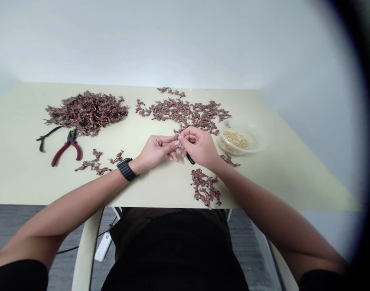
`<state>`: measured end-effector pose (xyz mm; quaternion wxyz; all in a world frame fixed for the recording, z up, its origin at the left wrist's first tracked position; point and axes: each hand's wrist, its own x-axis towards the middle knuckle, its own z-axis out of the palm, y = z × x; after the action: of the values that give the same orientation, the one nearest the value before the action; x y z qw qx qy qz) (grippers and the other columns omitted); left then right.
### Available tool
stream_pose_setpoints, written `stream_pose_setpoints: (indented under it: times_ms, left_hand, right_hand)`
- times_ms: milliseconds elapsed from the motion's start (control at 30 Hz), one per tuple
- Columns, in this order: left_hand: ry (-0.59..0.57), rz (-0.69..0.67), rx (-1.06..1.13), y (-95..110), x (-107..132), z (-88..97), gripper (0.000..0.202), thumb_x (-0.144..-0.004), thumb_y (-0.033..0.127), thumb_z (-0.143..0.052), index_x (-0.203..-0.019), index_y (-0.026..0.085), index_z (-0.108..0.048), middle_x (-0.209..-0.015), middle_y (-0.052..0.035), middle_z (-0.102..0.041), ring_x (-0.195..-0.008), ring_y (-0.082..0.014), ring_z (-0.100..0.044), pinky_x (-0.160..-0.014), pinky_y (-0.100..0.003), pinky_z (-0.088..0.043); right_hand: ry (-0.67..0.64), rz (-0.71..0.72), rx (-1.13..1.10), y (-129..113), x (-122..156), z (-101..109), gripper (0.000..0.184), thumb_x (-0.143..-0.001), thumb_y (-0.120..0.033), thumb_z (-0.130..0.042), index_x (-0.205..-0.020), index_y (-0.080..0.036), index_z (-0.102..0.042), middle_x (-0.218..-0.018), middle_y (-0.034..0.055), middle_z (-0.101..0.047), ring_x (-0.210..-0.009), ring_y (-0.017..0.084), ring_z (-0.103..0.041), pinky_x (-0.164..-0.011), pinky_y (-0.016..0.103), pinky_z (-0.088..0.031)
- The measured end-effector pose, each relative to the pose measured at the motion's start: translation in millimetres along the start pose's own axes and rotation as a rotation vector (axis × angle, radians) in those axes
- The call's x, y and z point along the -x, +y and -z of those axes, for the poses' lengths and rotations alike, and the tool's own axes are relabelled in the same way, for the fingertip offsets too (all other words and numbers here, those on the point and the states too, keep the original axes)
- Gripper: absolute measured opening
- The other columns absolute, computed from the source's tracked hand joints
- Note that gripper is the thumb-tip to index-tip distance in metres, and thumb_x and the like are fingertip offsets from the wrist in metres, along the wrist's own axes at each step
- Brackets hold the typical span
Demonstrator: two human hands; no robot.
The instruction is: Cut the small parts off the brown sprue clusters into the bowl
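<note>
A pale green tabletop is spread with a large heap of brown twisted pieces, a looser scatter of the same pieces, red-handled pliers and a clear bowl of pale grains. Mid-table, a small black-ended piece is pinched narrowly by the right hand and left hand, its long axis slanted, black end pointing toward the lower right.
</note>
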<state>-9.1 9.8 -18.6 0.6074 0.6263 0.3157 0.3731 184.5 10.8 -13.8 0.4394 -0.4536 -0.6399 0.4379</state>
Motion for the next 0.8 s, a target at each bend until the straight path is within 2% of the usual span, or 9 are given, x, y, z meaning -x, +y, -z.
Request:
stream_pose_setpoints:
  times_ms: [200, 300, 500, 667, 800]
  left_hand:
    - [0.054, -0.061, -0.195, -4, 0, 1.9, 0.045, -0.098, 0.05, -0.07, -0.117, 0.01, -0.078, -0.089, -0.0112, -0.079, -0.063, -0.0125, -0.071, -0.062, -0.022, -0.06]
    - [0.05, -0.058, -0.192, -4, -1, 2.4, 0.045, -0.098, 0.05, -0.069, -0.116, 0.01, -0.078, -0.09, -0.0112, -0.078, -0.063, -0.0123, -0.072, -0.061, -0.022, -0.06]
    - [0.009, 0.0, -0.005, -2, -2, 3.6, 0.046, -0.095, 0.051, -0.074, -0.111, 0.009, -0.078, -0.093, -0.0132, -0.078, -0.065, -0.0134, -0.073, -0.062, -0.023, -0.06]
    - [-0.011, 0.065, 0.125, -2, -2, 4.7, 0.042, -0.094, 0.047, -0.077, -0.111, 0.009, -0.079, -0.094, -0.0124, -0.078, -0.064, -0.0119, -0.072, -0.063, -0.022, -0.06]
    - [-0.02, 0.095, 0.166, -3, -1, 4.0, 0.041, -0.093, 0.046, -0.078, -0.112, 0.009, -0.078, -0.093, -0.0116, -0.078, -0.063, -0.0114, -0.071, -0.062, -0.022, -0.06]
  right_hand:
    - [-0.073, -0.233, -0.364, 0, -5, -1, 0.033, -0.079, -0.045, -0.086, -0.083, -0.019, -0.065, -0.064, -0.0018, -0.063, -0.05, 0.011, -0.057, -0.049, 0.026, -0.052]
    - [-0.123, -0.276, -0.421, 1, -7, 3, 0.034, -0.076, -0.044, -0.089, -0.083, -0.018, -0.068, -0.065, -0.002, -0.061, -0.052, 0.01, -0.056, -0.05, 0.025, -0.052]
    - [-0.081, -0.073, -0.117, 0, -6, 10, 0.031, -0.085, -0.048, -0.081, -0.091, -0.02, -0.069, -0.073, 0.0014, -0.069, -0.055, 0.014, -0.062, -0.052, 0.028, -0.055]
    - [-0.064, 0.101, 0.118, -4, -2, 14, 0.017, -0.095, -0.04, -0.068, -0.098, -0.023, -0.067, -0.074, 0.0005, -0.067, -0.059, 0.015, -0.063, -0.054, 0.028, -0.053]
    - [-0.09, 0.192, 0.265, 0, -3, 19, 0.015, -0.097, -0.038, -0.065, -0.097, -0.023, -0.067, -0.081, 0.0024, -0.068, -0.063, 0.015, -0.063, -0.056, 0.028, -0.051]
